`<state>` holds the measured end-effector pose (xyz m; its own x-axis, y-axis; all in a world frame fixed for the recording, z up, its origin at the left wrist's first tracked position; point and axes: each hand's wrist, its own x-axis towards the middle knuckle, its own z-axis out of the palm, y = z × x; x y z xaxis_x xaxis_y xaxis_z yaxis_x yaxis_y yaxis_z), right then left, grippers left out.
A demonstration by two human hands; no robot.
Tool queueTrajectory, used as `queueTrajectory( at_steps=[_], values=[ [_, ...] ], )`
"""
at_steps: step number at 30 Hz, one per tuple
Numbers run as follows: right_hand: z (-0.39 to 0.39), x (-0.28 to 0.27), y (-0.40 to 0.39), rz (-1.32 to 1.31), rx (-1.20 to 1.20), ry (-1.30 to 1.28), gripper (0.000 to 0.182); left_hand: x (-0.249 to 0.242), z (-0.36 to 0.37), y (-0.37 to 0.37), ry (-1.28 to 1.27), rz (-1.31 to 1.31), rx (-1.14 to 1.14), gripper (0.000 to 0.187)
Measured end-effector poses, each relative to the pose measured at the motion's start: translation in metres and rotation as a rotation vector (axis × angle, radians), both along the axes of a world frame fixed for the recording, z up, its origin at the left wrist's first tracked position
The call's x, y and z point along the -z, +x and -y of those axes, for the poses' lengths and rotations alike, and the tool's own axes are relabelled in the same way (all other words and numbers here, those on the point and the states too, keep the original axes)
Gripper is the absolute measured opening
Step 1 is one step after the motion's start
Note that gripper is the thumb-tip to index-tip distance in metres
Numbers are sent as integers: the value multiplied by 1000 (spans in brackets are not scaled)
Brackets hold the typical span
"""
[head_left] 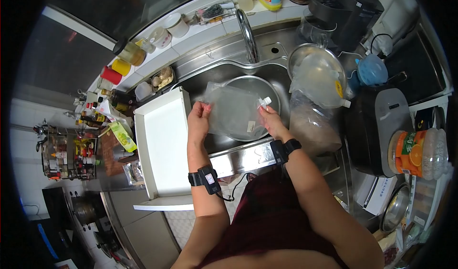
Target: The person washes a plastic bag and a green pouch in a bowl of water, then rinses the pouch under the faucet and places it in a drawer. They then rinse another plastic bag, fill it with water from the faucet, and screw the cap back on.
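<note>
My left hand [199, 117] and my right hand [270, 120] both grip a clear plastic spout pouch [232, 110] over the steel sink [224, 73]. The left hand pinches the pouch's left edge. The right hand holds it by the corner with the white cap [265, 101]. Under the pouch, a round metal bowl [260, 85] rests in the sink. Both wrists wear black bands.
A white tray [164, 140] lies left of the sink. The faucet [248, 32] rises behind it. To the right stand more clear pouches [317, 80], a bag of grain [312, 126], a black appliance [377, 126] and a jar with an orange label [412, 154]. Bottles and jars line the back ledge.
</note>
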<state>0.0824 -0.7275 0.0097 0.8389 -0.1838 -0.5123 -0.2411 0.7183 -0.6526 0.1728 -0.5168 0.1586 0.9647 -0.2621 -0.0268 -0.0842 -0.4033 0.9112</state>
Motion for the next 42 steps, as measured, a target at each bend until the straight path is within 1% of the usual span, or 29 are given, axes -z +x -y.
queueTrajectory(
  at_steps=[3, 6, 7, 8, 10, 12, 14, 15, 17, 18, 20, 21, 23, 26, 27, 30, 32, 33, 36, 39, 41, 42],
  values=[
    [1, -32, 6, 20, 63, -244, 25, 35, -20, 7, -126, -85, -89, 15],
    [2, -54, 16, 259, 132, -293, 24, 74, -26, 7, -243, -193, -265, 15],
    [3, -64, 18, 246, 129, -350, 24, 86, -25, 8, -326, -237, -291, 16],
    [5, -73, 19, 234, 126, -407, 24, 97, -26, 8, -336, -276, -298, 15],
    [11, -76, 22, 176, 121, -503, 23, 98, -18, 5, -357, -351, -308, 14],
    [23, -73, 18, 80, 116, -578, 20, 96, -14, 5, -442, -407, -228, 14],
    [35, -40, 17, -2, 98, -647, 18, 90, -10, 6, -535, -435, -134, 14],
    [38, -29, 17, -42, 90, -679, 18, 80, -9, 6, -539, -439, -84, 13],
    [34, -26, 15, -59, 109, -523, 18, 61, -10, 2, -541, -450, 15, 13],
    [31, -26, 14, -67, 118, -442, 19, 60, -12, 4, -509, -394, 58, 12],
    [23, -25, 12, -67, 132, -416, 19, 57, -19, 8, -441, -284, 142, 12],
    [20, -28, 12, -66, 140, -405, 19, 57, -20, 10, -416, -235, 122, 12],
    [14, -33, 13, 60, 192, -387, 20, 57, -21, 13, -369, -141, 83, 12],
    [10, -43, 20, 201, 228, -382, 20, 61, -19, 13, -405, -145, -60, 12],
    [10, -47, 22, 239, 232, -383, 20, 68, -19, 13, -414, -175, -99, 12],
    [13, -62, 25, 255, 188, -583, 21, 97, -20, 14, -427, -298, -209, 12],
    [17, -61, 28, 192, 193, -629, 21, 109, -15, 12, -416, -432, -260, 12],
    [18, -63, 28, 159, 196, -651, 22, 113, -15, 12, -351, -446, -244, 16],
    [25, -68, 20, -148, 149, -713, 27, 121, -18, 14, 14, -263, -189, 22],
    [23, -43, 15, -168, 158, -677, 31, 68, -7, 3, 465, 209, -140, 27],
    [19, -32, 13, -196, 114, -705, 30, 36, 0, 1, 481, 199, -149, 29],
    [16, -28, 13, -211, 92, -720, 30, 28, 2, 1, 488, 193, -152, 30]
  ],
)
